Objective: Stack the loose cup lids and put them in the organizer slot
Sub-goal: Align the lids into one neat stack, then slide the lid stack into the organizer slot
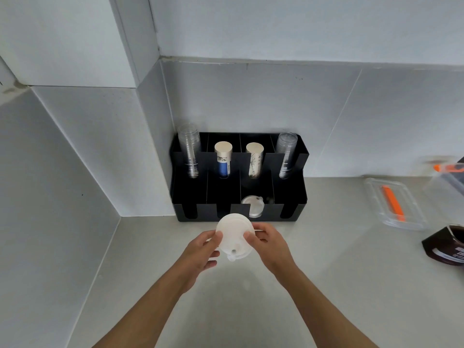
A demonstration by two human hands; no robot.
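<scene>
Both hands hold a stack of white cup lids (234, 234) just above the counter, right in front of the black organizer (238, 214). My left hand (204, 252) grips the stack's left side and my right hand (270, 243) pinches its right edge. A small sip tab sticks out at the stack's near edge. Another pale lid stack (253, 205) sits in the third front slot of the organizer. The other front slots look dark and I see nothing in them.
The organizer's back row holds two clear cup stacks (189, 149) (286, 154) and two paper cup stacks (223, 159) (254, 159). At the right lie a clear container with an orange piece (395, 204) and a dark device (447, 247). Tiled walls close the left and back.
</scene>
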